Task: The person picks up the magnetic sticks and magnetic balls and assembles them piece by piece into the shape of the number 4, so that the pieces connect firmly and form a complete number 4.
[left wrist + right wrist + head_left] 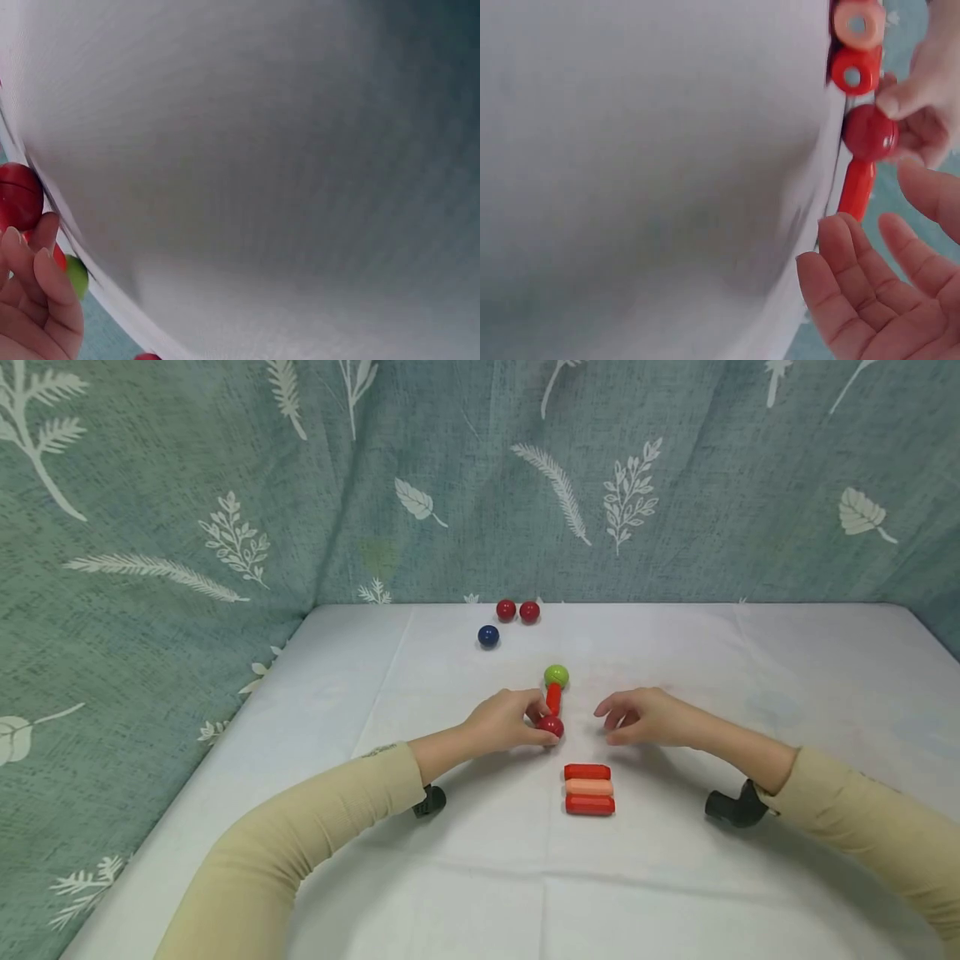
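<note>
In the head view my left hand (pixel 512 720) pinches a red ball (pixel 552 726) between thumb and fingers, low on the white cloth. That ball sits at the near end of a red stick (pixel 553 698), and a green ball (pixel 557 676) is at the stick's far end. Across a small gap to the right, my right hand (pixel 645 717) hovers with relaxed fingers and holds nothing. In the right wrist view, the red ball (pixel 870 133) appears beside the left thumb. Nearer me lie two red sticks (pixel 589 805) with a peach stick (pixel 589 787) between them; their ends show holes.
Two red balls (pixel 506 610) and a dark blue ball (pixel 488 636) lie toward the table's back edge. Behind the white-covered table (pixel 750 677) hangs a green leaf-patterned cloth (pixel 480 485). Black wrist devices (pixel 735 807) are at both cuffs.
</note>
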`<action>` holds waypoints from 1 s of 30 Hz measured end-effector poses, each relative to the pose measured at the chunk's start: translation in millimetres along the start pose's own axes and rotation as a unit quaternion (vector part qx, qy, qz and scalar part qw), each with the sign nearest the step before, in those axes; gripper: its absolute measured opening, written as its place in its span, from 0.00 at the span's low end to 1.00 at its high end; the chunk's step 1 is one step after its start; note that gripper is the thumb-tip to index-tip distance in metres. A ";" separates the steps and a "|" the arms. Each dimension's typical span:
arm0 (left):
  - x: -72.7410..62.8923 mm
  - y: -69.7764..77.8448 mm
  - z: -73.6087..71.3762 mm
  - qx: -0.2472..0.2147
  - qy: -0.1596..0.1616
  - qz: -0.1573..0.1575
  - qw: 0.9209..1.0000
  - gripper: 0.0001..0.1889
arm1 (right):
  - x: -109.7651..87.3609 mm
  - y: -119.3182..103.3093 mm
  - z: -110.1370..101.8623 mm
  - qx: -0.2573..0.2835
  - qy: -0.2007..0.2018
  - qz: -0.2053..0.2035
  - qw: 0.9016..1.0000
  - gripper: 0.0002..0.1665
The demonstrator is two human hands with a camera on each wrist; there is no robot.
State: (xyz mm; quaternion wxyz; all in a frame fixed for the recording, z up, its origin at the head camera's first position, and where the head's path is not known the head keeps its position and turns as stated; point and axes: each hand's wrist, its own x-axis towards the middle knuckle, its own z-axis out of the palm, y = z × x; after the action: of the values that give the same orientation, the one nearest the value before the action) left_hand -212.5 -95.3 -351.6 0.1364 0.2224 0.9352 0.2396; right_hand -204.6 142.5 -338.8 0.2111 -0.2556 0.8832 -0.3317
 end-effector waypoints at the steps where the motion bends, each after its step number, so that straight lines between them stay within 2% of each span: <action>1: 0.2 0.1 0.0 0.001 0.001 -0.001 1.000 0.16 | -0.4 -0.8 1.8 0.001 -0.005 -0.002 1.000 0.21; 9: -0.2 0.8 -0.3 0.012 -0.001 0.004 1.000 0.20 | -3.7 -7.8 14.6 0.006 -0.047 -0.010 0.999 0.19; 18: -4.2 0.6 -1.8 0.014 -0.020 0.025 0.999 0.21 | -4.4 -9.9 19.5 -0.005 -0.061 -0.026 0.998 0.17; 23: -2.1 -4.0 -1.5 -0.027 -0.034 0.032 0.999 0.20 | -4.8 -10.6 20.3 -0.011 -0.062 -0.036 0.997 0.17; 26: -0.6 -6.1 -2.3 -0.055 -0.041 0.027 0.997 0.19 | -5.1 -11.0 20.3 -0.015 -0.064 -0.039 0.997 0.16; 30: -0.7 -5.5 -4.1 -0.070 -0.047 0.017 0.996 0.19 | -5.5 -10.9 21.1 -0.013 -0.065 -0.035 0.997 0.15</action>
State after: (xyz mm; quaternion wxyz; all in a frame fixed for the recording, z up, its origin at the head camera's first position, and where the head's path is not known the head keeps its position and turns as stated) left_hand -215.3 -101.5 -350.8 0.1910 0.2390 0.9050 0.2957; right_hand -185.4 128.7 -344.7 0.2531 -0.3101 0.8625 -0.3098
